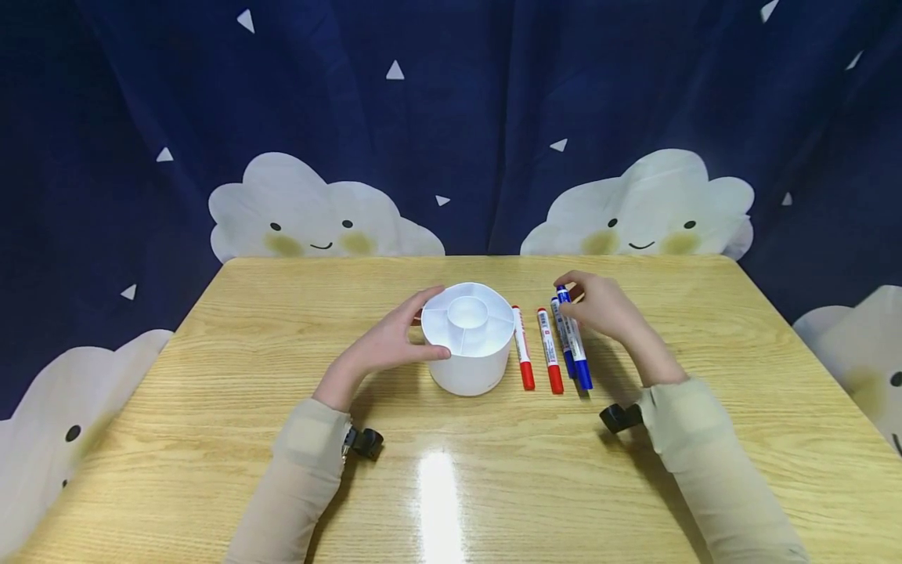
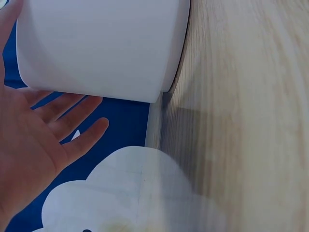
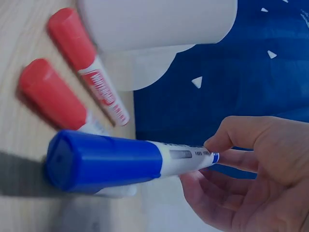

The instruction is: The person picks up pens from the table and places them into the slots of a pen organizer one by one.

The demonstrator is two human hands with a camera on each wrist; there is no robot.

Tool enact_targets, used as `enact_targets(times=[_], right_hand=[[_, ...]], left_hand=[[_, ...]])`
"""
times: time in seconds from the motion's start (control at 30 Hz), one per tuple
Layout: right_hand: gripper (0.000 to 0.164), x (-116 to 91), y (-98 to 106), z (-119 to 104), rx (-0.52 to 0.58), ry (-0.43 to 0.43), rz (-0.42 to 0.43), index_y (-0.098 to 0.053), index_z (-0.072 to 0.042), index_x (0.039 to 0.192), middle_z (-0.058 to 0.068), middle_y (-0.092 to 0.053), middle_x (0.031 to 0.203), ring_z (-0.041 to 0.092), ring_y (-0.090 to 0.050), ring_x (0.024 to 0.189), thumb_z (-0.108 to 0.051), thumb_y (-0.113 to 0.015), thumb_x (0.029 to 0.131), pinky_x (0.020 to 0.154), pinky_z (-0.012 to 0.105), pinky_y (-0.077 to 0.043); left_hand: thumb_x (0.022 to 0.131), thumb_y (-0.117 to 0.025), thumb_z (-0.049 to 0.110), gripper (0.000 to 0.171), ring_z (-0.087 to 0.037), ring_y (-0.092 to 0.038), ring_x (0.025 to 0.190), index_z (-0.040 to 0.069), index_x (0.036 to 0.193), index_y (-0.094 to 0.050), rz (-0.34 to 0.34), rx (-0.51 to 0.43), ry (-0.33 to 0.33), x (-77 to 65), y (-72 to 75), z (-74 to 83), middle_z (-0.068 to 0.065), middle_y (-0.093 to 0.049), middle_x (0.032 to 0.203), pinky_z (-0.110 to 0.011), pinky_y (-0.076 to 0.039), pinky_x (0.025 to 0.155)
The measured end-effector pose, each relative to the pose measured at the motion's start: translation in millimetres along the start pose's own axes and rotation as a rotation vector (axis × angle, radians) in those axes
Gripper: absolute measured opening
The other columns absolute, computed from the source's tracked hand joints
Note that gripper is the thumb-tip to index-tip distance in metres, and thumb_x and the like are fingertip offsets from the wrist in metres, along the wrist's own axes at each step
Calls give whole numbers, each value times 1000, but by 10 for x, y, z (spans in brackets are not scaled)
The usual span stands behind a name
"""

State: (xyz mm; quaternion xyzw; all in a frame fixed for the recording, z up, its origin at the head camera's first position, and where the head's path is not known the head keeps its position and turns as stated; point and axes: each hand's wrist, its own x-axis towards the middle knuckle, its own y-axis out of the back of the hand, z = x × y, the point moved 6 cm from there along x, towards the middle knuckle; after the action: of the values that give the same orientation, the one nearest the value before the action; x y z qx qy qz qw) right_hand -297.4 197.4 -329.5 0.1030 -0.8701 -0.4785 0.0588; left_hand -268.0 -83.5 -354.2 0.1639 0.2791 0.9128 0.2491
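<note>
a white holder stands upright near the middle of a wooden table, its top split by thin walls around a round cup in the center. the left hand is spread loosely about one side of it, thumb along the near wall by the rim and the other fingers reaching round the back; the left wrist view shows those fingers apart and relaxed. to the right of the holder, the right hand pinches a blue marker between thumb and fingertips by its far end, the blue cap pointing back toward the person. that marker slants over a second blue marker, which it partly hides; whether the two touch cannot be told. between the holder and the blue pair lie two red markers, the first just beside the holder and the other nearer the blue ones, both with red caps toward the person. pale sleeves cover the forearms, and behind the table hangs a dark blue curtain with white triangles and smiling clouds.
</note>
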Motion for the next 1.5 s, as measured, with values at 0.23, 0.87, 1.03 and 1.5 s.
enact_targets(times=[0.23,0.87,1.03,1.5], right_hand=[[41,27,107,-209,-2,33,55,-53,-5,121,18,-61,100,24,-60,78,-15,-56,81,60,30,-51],[40,117,436,-726,52,130,271,-54,-10,122,13,-60,102,25,-57,84,-12,-55,82,67,36,-49],[41,129,494,-854,71,147,317,-54,-10,123,11,-57,105,24,-58,85,-13,-54,82,67,36,-48],[39,233,552,-1119,148,197,389,-53,-8,120,9,-54,101,21,-54,83,-11,-57,81,66,31,-46]], left_hand=[[71,-76,37,93,-22,-48,112,17,145,-22,-7,-8,3,-10,0,20,-2,-32,143,-45,-37,100],[72,-76,37,93,-24,-46,116,16,145,-21,-15,-27,9,0,1,11,-2,-31,143,-47,-36,100],[72,-75,37,93,-24,-46,114,17,145,-21,-17,-30,10,-1,2,9,-2,-32,143,-47,-36,100],[73,-75,36,94,-19,-47,115,18,145,-19,-31,-64,20,-6,-15,3,0,-31,142,-42,-39,99]])
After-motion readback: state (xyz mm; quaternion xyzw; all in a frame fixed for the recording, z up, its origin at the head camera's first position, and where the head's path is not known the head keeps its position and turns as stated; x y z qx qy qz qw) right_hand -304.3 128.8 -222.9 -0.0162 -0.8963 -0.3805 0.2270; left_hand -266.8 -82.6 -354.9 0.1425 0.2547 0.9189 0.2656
